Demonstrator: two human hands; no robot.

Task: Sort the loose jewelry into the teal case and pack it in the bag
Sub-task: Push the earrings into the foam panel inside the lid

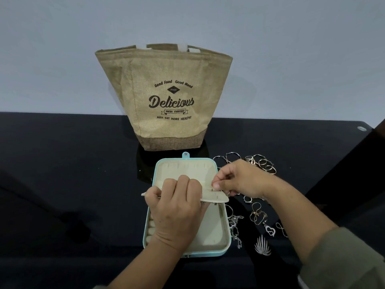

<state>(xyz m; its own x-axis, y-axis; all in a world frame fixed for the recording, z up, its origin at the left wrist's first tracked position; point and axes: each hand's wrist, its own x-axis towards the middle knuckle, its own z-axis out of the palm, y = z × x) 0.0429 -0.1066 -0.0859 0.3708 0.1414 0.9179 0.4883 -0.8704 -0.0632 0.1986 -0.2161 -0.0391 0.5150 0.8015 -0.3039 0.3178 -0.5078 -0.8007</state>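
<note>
The teal case lies open on the black table, its cream lining showing. My left hand grips the cream inner flap and holds it lifted across the middle of the case. My right hand pinches a small piece of jewelry at the flap's right end; the piece is too small to identify. Loose jewelry lies right of the case: hoops and rings, thin chains, a heart pendant and a silver leaf brooch. The jute bag stands open behind the case.
The black table ends at a pale wall just behind the bag. Its right edge runs diagonally at the far right, with a small round fitting near the corner. Ring rolls line the case's left side.
</note>
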